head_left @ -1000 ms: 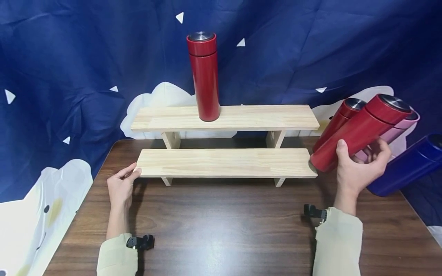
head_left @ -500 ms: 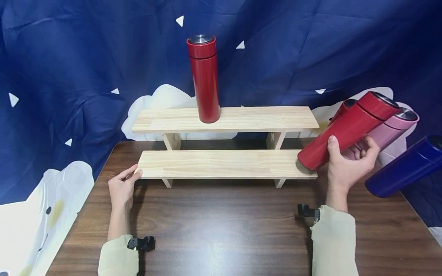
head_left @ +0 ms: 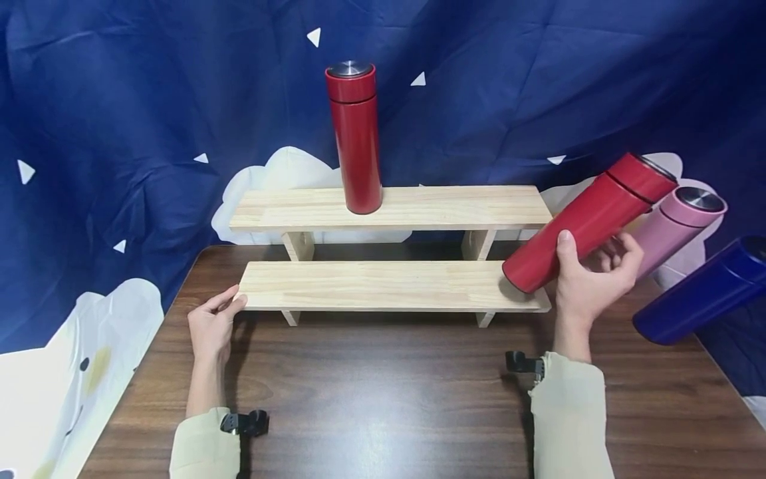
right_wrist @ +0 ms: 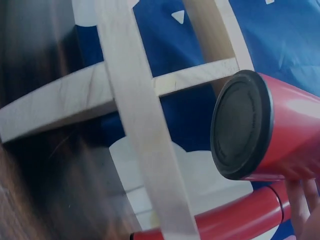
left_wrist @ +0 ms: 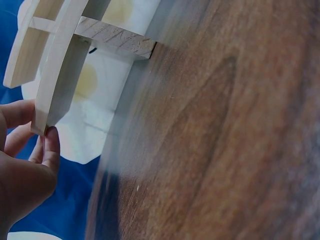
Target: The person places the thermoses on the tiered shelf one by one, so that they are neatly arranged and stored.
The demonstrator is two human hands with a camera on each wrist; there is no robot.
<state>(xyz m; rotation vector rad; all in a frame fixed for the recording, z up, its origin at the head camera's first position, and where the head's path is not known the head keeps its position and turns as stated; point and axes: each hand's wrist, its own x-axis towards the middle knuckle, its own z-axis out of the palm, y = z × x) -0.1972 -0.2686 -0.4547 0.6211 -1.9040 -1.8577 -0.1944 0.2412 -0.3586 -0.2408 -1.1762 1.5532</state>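
Note:
My right hand (head_left: 589, 283) grips a red thermos bottle (head_left: 589, 216), tilted with its cap up to the right and its base over the right end of the lower shelf board (head_left: 383, 285). The right wrist view shows the bottle's black base (right_wrist: 241, 125) raised off the wood. At the other end, my left hand (head_left: 211, 326) pinches the lower board's left edge between thumb and fingers; the left wrist view shows the fingertips (left_wrist: 51, 142) under the board end (left_wrist: 42, 110). On the upper board (head_left: 455, 205) another red thermos (head_left: 356, 140) stands upright, left of the middle.
A pink thermos (head_left: 676, 226) and a blue thermos (head_left: 700, 293) stand on the table's right side. Another red thermos (right_wrist: 240, 217), mostly hidden in the head view, shows behind the board in the right wrist view. A blue curtain (head_left: 467, 106) hangs behind the brown table (head_left: 371, 386).
My right hand has carried the red thermos leftward, from beside the shelf to over the lower board's right end. It now uncovers more of the pink thermos. The left hand stays on the board.

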